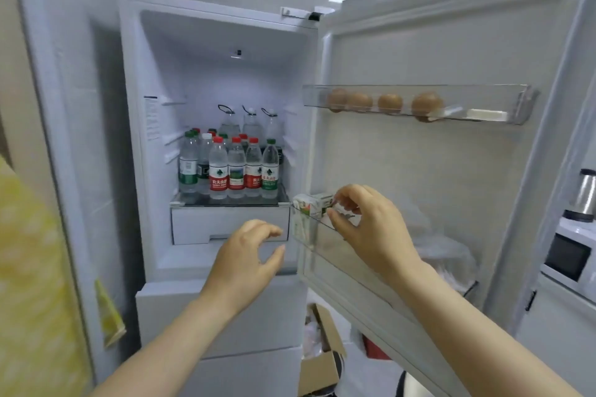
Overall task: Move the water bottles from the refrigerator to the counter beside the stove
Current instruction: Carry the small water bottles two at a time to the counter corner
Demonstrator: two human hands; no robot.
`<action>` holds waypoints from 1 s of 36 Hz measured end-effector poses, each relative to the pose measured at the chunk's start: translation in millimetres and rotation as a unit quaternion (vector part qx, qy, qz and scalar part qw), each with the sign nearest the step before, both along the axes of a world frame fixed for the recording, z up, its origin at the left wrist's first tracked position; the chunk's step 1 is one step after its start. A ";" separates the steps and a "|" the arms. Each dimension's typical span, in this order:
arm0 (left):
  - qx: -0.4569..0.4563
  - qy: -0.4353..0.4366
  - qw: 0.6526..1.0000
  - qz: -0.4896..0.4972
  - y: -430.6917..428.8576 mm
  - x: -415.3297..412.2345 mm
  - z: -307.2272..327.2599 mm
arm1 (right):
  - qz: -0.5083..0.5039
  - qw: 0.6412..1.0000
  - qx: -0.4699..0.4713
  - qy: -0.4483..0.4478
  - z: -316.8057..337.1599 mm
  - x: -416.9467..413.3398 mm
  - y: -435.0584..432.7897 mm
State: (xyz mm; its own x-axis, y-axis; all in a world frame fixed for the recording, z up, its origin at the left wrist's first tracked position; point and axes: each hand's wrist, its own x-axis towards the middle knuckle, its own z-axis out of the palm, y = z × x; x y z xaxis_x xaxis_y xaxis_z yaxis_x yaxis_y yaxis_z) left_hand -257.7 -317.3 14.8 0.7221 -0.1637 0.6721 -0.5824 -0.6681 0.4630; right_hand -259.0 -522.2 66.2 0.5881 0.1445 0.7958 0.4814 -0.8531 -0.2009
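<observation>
Several water bottles [232, 167] with red, green and white caps stand upright on the glass shelf [225, 201] inside the open refrigerator [154, 80]. Three taller bottles with black loop handles [250, 122] stand behind them. My left hand [248, 255] hovers below the shelf, in front of the white drawer [193, 224]; its fingers are loosely curled and hold nothing. My right hand [367, 226] is at the clear door bin [309, 235], thumb on the bin's front wall and fingers curled over its rim, beside a green-and-white carton [311, 203].
The refrigerator door [435, 155] stands wide open to the right, with eggs [390, 103] in its upper rack. A cardboard box [322, 354] sits on the floor below the door. A microwave [571, 255] and a metal kettle [585, 196] are at the far right.
</observation>
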 end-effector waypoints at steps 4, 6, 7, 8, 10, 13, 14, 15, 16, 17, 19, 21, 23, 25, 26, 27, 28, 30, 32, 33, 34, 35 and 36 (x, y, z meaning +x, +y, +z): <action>0.000 0.014 1.000 0.016 59.3 13.1 -2.1 | -0.003 1.000 0.016 0.022 -13.1 22.9 59.0; -0.001 0.019 1.000 0.021 83.4 20.6 -2.6 | 0.003 0.999 0.018 0.033 -18.3 33.2 84.7; -0.003 0.023 0.999 0.024 94.1 24.6 -3.1 | 0.005 0.999 0.019 0.041 -20.7 38.4 96.3; -0.005 0.027 0.999 0.027 104.2 28.8 -3.9 | 0.007 0.998 0.022 0.051 -22.8 43.6 107.3; -0.007 0.036 0.999 0.031 121.9 37.6 -6.2 | 0.012 0.997 0.027 0.067 -26.7 54.6 126.4; -0.016 0.045 0.998 0.035 142.9 54.0 -10.5 | 0.016 0.996 0.029 0.084 -33.1 74.2 148.8; -0.022 0.049 0.998 0.037 148.3 60.6 -11.7 | 0.017 0.995 0.033 0.091 -35.4 81.1 154.6; -0.028 0.053 0.997 0.039 152.9 67.6 -12.8 | 0.017 0.994 0.037 0.096 -37.8 88.6 159.3; -0.032 0.056 0.997 0.040 156.9 74.9 -13.8 | 0.018 0.994 0.041 0.099 -40.3 96.6 163.4; -0.033 0.057 0.997 0.041 160.2 82.5 -14.9 | 0.019 0.994 0.043 0.101 -42.8 105.2 166.8; -0.033 0.059 0.997 0.042 165.3 99.0 -17.5 | 0.020 0.993 0.045 0.104 -47.1 123.0 172.1; -0.034 0.060 0.997 0.042 168.1 116.8 -19.4 | 0.022 0.993 0.049 0.107 -50.3 141.4 175.6; -0.031 0.061 0.997 0.046 169.1 135.9 -21.2 | 0.024 0.993 0.050 0.104 -54.0 161.0 177.7; -0.022 0.056 0.997 0.052 169.2 156.1 -21.9 | 0.028 0.993 0.047 0.105 -57.0 180.5 178.6; -0.013 0.053 0.997 0.055 169.5 166.7 -22.2 | 0.030 0.993 0.045 0.106 -58.1 190.5 178.7; -0.001 0.049 0.997 0.057 169.9 177.3 -22.2 | 0.031 0.993 0.042 0.108 -59.2 201.2 178.6; 0.011 0.048 0.997 0.060 170.4 187.7 -22.2 | 0.030 0.993 0.039 0.110 -60.0 211.7 178.3; 0.025 0.045 0.997 0.064 171.4 209.0 -21.9 | 0.027 0.993 0.036 0.110 -61.5 233.1 177.0; 0.029 0.045 0.996 0.070 172.9 228.8 -21.4 | 0.026 0.993 0.035 0.107 -63.2 254.5 176.1; 0.029 0.044 0.996 0.072 173.6 238.0 -21.2 | 0.026 0.993 0.035 0.106 -63.9 264.5 176.0; 0.028 0.043 0.996 0.074 174.6 247.0 -21.4 | 0.026 0.994 0.032 0.106 -64.9 273.9 176.0; 0.026 0.043 0.996 0.077 175.7 255.5 -21.7 | 0.026 0.994 0.028 0.106 -66.0 282.8 176.0; 0.024 0.045 0.996 0.079 176.8 263.6 -22.5 | 0.024 0.994 0.023 0.106 -67.7 291.5 176.0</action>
State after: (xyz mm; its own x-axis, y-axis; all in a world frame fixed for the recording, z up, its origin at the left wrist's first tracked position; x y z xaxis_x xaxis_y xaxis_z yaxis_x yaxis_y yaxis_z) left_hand 5.9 -140.5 -7.7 0.7982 -0.0738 0.5978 -0.4256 -0.7714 0.4731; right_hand 32.4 -346.2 -1.5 0.7370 0.1417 0.6609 0.4631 -0.8181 -0.3410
